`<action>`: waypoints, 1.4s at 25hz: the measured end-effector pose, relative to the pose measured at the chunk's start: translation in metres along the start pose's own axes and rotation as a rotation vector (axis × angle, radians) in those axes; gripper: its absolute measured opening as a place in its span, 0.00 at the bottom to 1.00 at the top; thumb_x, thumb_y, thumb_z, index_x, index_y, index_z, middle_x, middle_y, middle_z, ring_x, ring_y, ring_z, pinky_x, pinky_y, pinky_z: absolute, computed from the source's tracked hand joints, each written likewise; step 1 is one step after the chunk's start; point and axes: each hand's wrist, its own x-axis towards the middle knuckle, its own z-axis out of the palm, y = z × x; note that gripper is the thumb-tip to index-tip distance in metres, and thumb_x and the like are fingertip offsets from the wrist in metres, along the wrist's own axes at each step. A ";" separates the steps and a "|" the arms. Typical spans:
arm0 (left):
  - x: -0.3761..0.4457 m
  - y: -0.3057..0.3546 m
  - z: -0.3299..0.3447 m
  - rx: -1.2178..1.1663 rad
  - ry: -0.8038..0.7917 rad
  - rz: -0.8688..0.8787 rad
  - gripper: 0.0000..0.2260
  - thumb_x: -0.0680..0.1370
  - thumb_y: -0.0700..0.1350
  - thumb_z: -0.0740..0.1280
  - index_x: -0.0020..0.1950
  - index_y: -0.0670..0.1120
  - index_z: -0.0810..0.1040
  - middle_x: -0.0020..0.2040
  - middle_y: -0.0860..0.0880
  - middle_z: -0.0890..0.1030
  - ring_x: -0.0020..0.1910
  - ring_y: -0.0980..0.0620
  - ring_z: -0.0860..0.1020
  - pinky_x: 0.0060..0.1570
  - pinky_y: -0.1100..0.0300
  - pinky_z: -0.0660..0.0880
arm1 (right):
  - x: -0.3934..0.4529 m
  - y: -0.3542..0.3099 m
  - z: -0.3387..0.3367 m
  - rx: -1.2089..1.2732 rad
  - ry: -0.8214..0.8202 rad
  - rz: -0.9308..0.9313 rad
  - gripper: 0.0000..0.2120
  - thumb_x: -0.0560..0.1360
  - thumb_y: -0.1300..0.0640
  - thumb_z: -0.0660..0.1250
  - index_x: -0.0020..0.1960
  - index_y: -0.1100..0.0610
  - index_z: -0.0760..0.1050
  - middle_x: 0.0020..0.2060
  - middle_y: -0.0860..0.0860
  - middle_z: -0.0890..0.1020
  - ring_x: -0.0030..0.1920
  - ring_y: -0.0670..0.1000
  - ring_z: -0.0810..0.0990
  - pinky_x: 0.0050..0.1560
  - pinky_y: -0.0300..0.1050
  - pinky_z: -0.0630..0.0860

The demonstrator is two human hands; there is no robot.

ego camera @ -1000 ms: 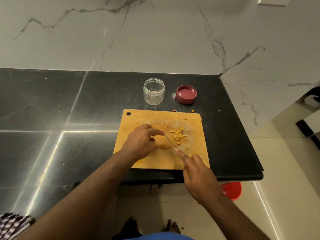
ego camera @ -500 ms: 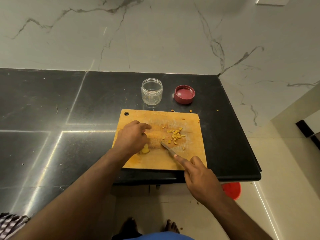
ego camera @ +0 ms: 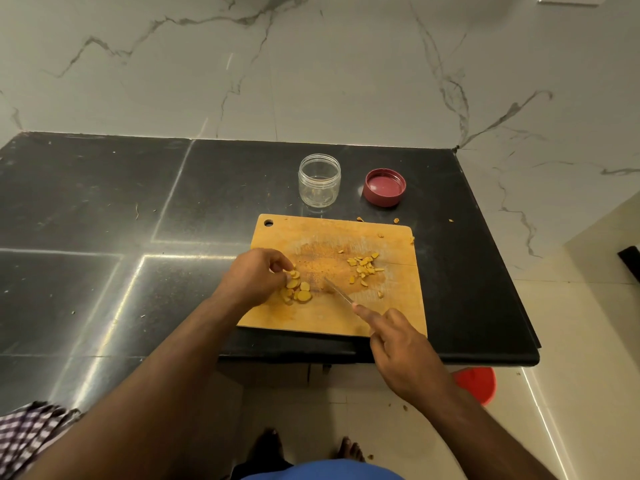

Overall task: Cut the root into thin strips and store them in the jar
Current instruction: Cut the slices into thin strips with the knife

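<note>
root slices (ego camera: 297,292) lie mid-frame on the cutting board (ego camera: 398,306), under the left hand's (ego camera: 254,277) curled fingers. right hand (ego camera: 401,348) grips the knife (ego camera: 337,292). the open jar (ego camera: 319,180) stands above on the desk (ego camera: 104,202).

One jar (ego camera: 319,180), one lid (ego camera: 384,187), one cutting board (ego camera: 332,317), one knife (ego camera: 337,292). Two piles of root pieces: slices (ego camera: 298,289) at left, strips (ego camera: 363,268) at right. Exact piece count unreadable. Two hands: left (ego camera: 254,277), right (ego camera: 405,355).
</note>
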 end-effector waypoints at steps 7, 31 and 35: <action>-0.019 0.004 0.015 0.256 -0.065 0.213 0.10 0.76 0.52 0.73 0.57 0.56 0.83 0.53 0.54 0.78 0.52 0.54 0.75 0.52 0.55 0.77 | -0.006 0.006 0.000 0.027 0.023 0.044 0.26 0.82 0.54 0.57 0.76 0.35 0.58 0.44 0.42 0.67 0.37 0.47 0.72 0.35 0.42 0.74; 0.018 0.044 0.027 0.104 -0.067 0.107 0.14 0.81 0.44 0.67 0.67 0.49 0.79 0.62 0.50 0.82 0.56 0.51 0.79 0.52 0.59 0.78 | -0.010 -0.013 -0.011 0.447 0.111 0.221 0.22 0.84 0.56 0.57 0.76 0.44 0.62 0.61 0.43 0.76 0.42 0.36 0.76 0.40 0.30 0.72; 0.015 0.040 0.031 0.222 -0.087 0.192 0.15 0.80 0.48 0.69 0.66 0.49 0.80 0.61 0.50 0.82 0.57 0.51 0.79 0.55 0.55 0.80 | -0.005 -0.018 -0.007 0.317 0.082 0.197 0.23 0.84 0.55 0.56 0.78 0.46 0.59 0.65 0.49 0.76 0.48 0.40 0.73 0.43 0.32 0.68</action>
